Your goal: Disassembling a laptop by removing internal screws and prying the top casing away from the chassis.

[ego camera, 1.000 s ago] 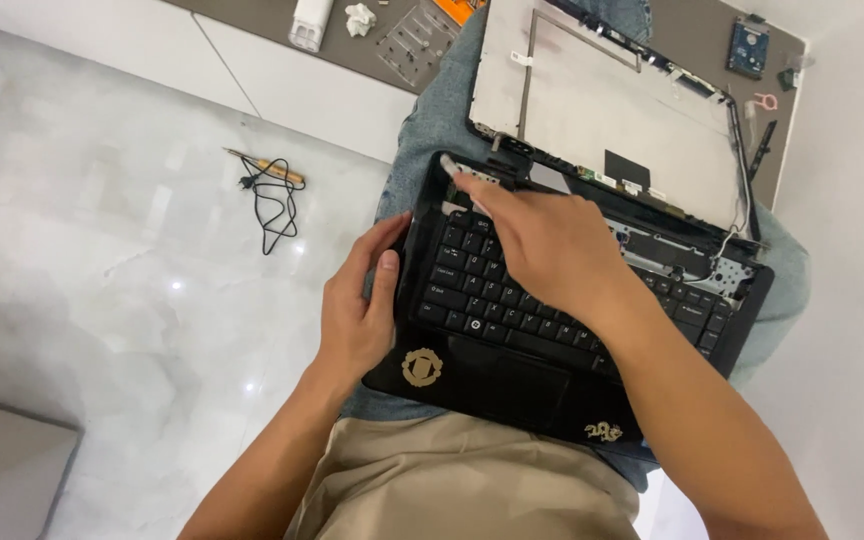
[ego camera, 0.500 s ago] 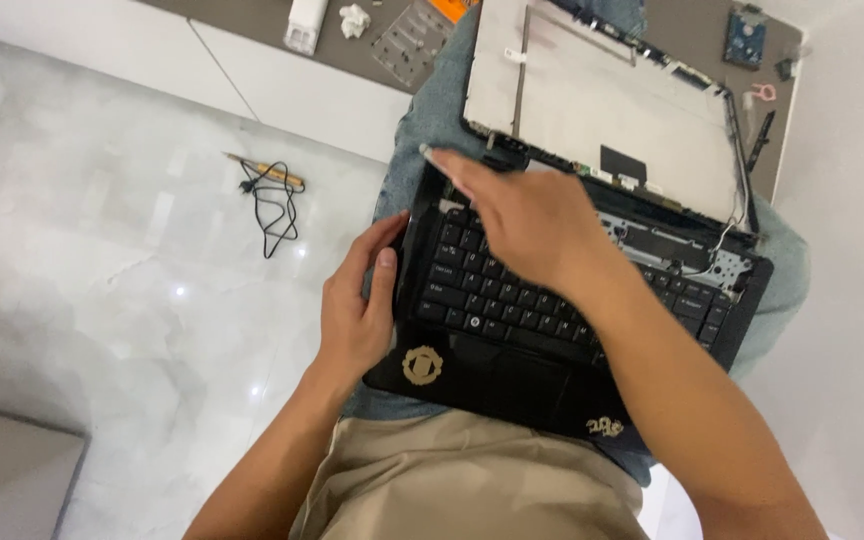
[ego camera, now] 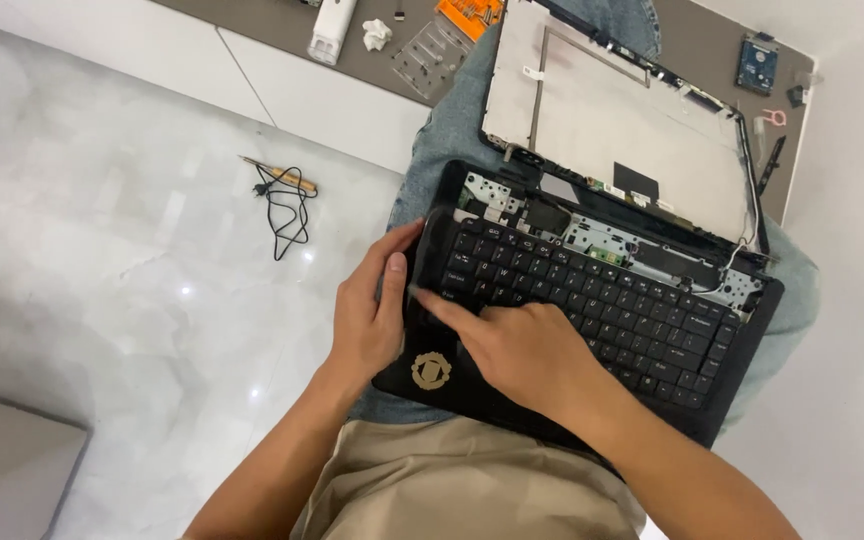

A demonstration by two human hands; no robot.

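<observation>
A black laptop [ego camera: 592, 310] lies across the person's lap, on blue jeans [ego camera: 452, 160], with its lid opened flat away from the body. The screen is stripped to a bare grey back panel [ego camera: 612, 120], and the strip above the keyboard [ego camera: 592, 300] is uncovered, showing metal hinges and a circuit board. The left hand [ego camera: 370, 310] grips the laptop's left edge, thumb lying along the side of the keyboard and fingers curled under the base, so it is clamped on the laptop. The right hand [ego camera: 527, 350] rests flat on the lower left part of the keyboard, fingers spread and pointing toward the left edge, the index fingertip close to the left thumb; it presses down rather than closing on anything. The two hands are near each other but not touching. A gold round sticker [ego camera: 431, 371] sits on the palm rest, just beside the left hand's heel. Beyond the knees a grey surface [ego camera: 252, 25] carries a white bottle [ego camera: 332, 28], a crumpled white scrap [ego camera: 377, 35], a clear plastic tray [ego camera: 432, 60], an orange tool case [ego camera: 470, 12] and, at the far right, a bare hard drive [ego camera: 754, 63]. On the white marble floor [ego camera: 102, 250] to the left lies a wood-handled tool with a coiled black cord [ego camera: 282, 200].
</observation>
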